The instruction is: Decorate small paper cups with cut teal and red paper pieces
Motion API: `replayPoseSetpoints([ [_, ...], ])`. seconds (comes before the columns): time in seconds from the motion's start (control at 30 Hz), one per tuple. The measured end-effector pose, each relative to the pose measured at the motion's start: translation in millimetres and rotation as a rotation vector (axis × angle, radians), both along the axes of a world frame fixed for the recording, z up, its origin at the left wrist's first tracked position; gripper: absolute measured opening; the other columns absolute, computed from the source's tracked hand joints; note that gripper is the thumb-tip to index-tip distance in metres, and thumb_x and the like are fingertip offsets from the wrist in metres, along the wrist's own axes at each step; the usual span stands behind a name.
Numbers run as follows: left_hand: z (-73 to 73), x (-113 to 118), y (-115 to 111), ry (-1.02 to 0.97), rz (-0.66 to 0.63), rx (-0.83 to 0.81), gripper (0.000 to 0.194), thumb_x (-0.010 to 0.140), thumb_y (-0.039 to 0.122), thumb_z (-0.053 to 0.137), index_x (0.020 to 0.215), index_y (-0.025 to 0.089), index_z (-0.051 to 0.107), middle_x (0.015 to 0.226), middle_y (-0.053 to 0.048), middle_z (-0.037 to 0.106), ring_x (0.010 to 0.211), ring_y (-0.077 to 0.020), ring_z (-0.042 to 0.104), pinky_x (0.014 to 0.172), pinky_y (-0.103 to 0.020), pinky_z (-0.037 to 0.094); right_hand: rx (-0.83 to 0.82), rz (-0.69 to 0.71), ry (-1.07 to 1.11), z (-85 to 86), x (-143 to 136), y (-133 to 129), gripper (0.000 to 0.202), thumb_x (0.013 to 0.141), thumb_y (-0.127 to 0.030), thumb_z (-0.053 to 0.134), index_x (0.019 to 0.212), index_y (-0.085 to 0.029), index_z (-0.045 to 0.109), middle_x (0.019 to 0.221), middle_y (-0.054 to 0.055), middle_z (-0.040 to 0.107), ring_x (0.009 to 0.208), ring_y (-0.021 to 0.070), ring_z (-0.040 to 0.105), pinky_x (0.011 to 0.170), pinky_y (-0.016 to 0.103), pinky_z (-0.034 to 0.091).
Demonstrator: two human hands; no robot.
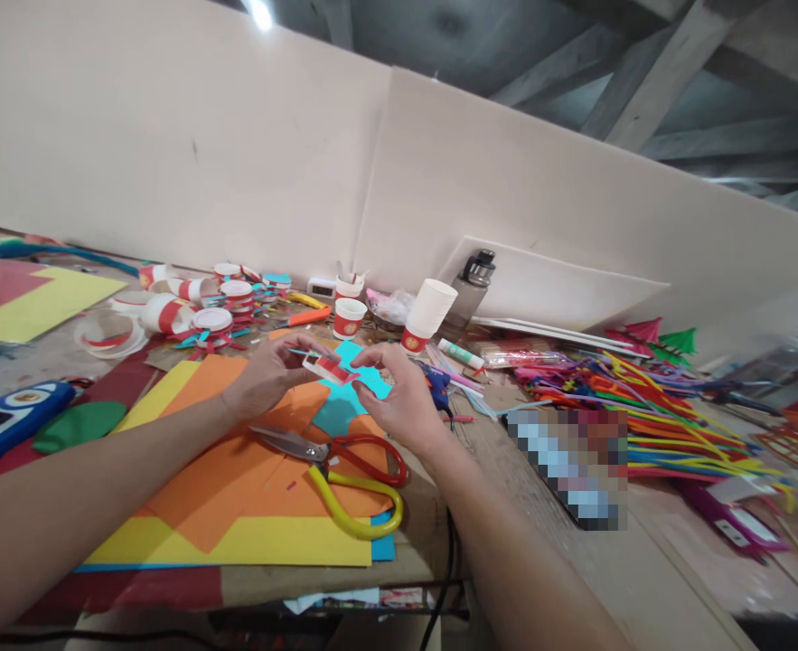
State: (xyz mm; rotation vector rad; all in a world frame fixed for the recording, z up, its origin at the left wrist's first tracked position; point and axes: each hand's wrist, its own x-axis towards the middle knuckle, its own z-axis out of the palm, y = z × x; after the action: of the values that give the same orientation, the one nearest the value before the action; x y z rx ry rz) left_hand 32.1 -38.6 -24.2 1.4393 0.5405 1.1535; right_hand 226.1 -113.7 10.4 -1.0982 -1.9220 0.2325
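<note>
A small red-and-white paper cup piece (329, 369) is pinched between the fingers of my left hand (267, 369). My right hand (402, 398) is at the piece's right end, its thumb and index finger curved and apart; whether they touch it I cannot tell. Beneath both hands lie orange paper sheets (215, 470), with turquoise paper (337, 411) partly on top. Scissors (314, 449) with one red and one yellow handle rest slightly spread on the paper, just below my hands.
Cut paper cups and red-banded cup pieces (212, 325) crowd the back left. Beyond my hands stand a paper cup (350, 318), a tilted cup stack (429, 316) and a bottle (470, 294). Colourful pipe cleaners (656, 416) spread at right, beside a blurred-out flat object (565, 470).
</note>
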Motion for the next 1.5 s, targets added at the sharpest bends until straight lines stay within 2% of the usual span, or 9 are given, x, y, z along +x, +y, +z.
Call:
replayPoseSetpoints([
  [0.1, -1.9, 5.6, 0.2, -0.057, -0.028, -0.131, 0.03, 0.056, 0.023, 0.085, 0.078, 0.015, 0.065, 0.073, -0.003, 0.071, 0.069, -0.0167, 0.066, 0.068, -0.028, 0.052, -0.077, -0.024, 0.034, -2.0, -0.1, 2.3, 0.03, 0.074, -0.016, 0.063, 0.102, -0.023, 0.056, 0.104, 0.005, 0.061, 0.097, 0.0192, 0.057, 0.085, 0.035, 0.047],
  [0.2, -2.9, 9.6, -1.3, -0.122, -0.039, -0.22, 0.028, 0.057, 0.019, 0.084, 0.078, 0.013, 0.067, 0.072, -0.003, 0.071, 0.067, -0.0137, 0.064, 0.066, -0.025, 0.049, -0.163, -0.028, 0.101, -4.5, -1.6, 5.3, 0.027, 0.076, -0.02, 0.064, 0.102, -0.022, 0.058, 0.105, 0.005, 0.058, 0.098, 0.0188, 0.057, 0.083, 0.034, 0.048],
  [0.37, -1.0, 10.6, -4.5, -0.146, -0.058, -0.331, 0.031, 0.06, 0.018, 0.083, 0.087, 0.012, 0.07, 0.083, -0.006, 0.072, 0.074, -0.0147, 0.065, 0.07, -0.026, 0.05, -0.356, -0.071, 0.246, -8.7, -5.3, 8.7, 0.024, 0.075, -0.025, 0.065, 0.099, -0.02, 0.062, 0.098, 0.004, 0.06, 0.083, 0.0162, 0.058, 0.075, 0.033, 0.049],
  [0.5, -0.2, 11.0, -5.0, -0.154, -0.021, -0.403, 0.031, 0.059, 0.017, 0.083, 0.086, 0.011, 0.069, 0.077, -0.004, 0.07, 0.066, -0.0115, 0.062, 0.063, -0.023, 0.049, -0.446, -0.023, 0.403, -13.3, -5.0, 11.3, 0.024, 0.075, -0.03, 0.066, 0.098, -0.021, 0.066, 0.092, 0.003, 0.066, 0.076, 0.0153, 0.057, 0.068, 0.03, 0.047],
  [0.73, -1.1, 10.5, -5.0, -0.149, -0.044, -0.396, 0.031, 0.06, 0.018, 0.084, 0.086, 0.012, 0.068, 0.076, -0.003, 0.069, 0.064, -0.01, 0.061, 0.061, -0.022, 0.051, -0.583, 0.055, 0.623, -18.4, -3.4, 16.0, 0.021, 0.072, -0.034, 0.068, 0.09, -0.024, 0.071, 0.087, 0.001, 0.069, 0.076, 0.0155, 0.059, 0.069, 0.029, 0.046],
  [0.87, -2.7, 10.4, -3.2, -0.127, -0.039, -0.384, 0.03, 0.061, 0.017, 0.083, 0.086, 0.012, 0.069, 0.08, -0.005, 0.07, 0.066, -0.0109, 0.062, 0.061, -0.022, 0.052, -0.615, 0.017, 0.71, -19.2, -5.5, 16.2, 0.017, 0.072, -0.037, 0.067, 0.081, -0.022, 0.071, 0.079, -0.001, 0.068, 0.07, 0.0126, 0.056, 0.068, 0.028, 0.042],
  [1.03, -2.0, 11.2, -2.4, -0.126, -0.06, -0.384, 0.03, 0.059, 0.017, 0.083, 0.086, 0.011, 0.07, 0.08, -0.005, 0.07, 0.064, -0.0108, 0.061, 0.057, -0.021, 0.051, -0.622, -0.023, 0.798, -20.0, -8.1, 16.8, 0.023, 0.07, -0.042, 0.067, 0.072, -0.02, 0.067, 0.074, 0.0, 0.065, 0.066, 0.0117, 0.053, 0.066, 0.027, 0.04],
  [1.3, 1.8, 12.5, -5.7, -0.132, -0.036, -0.43, 0.029, 0.058, 0.016, 0.084, 0.082, 0.011, 0.068, 0.07, -0.002, 0.067, 0.059, -0.0087, 0.059, 0.055, -0.019, 0.051, -0.661, 0.03, 0.917, -19.3, -8.8, 15.1, 0.025, 0.069, -0.045, 0.069, 0.075, -0.02, 0.069, 0.08, 0.002, 0.066, 0.069, 0.0125, 0.056, 0.066, 0.027, 0.042],
  [1.5, -4.0, 10.4, -2.4, -0.172, -0.059, -0.454, 0.026, 0.064, 0.016, 0.081, 0.084, 0.01, 0.066, 0.068, -0.001, 0.064, 0.058, -0.0071, 0.059, 0.058, -0.018, 0.053, -0.692, 0.045, 0.914, -22.0, -7.3, 17.4, 0.034, 0.069, -0.053, 0.07, 0.082, -0.021, 0.068, 0.084, 0.003, 0.067, 0.07, 0.0133, 0.057, 0.061, 0.025, 0.043],
])
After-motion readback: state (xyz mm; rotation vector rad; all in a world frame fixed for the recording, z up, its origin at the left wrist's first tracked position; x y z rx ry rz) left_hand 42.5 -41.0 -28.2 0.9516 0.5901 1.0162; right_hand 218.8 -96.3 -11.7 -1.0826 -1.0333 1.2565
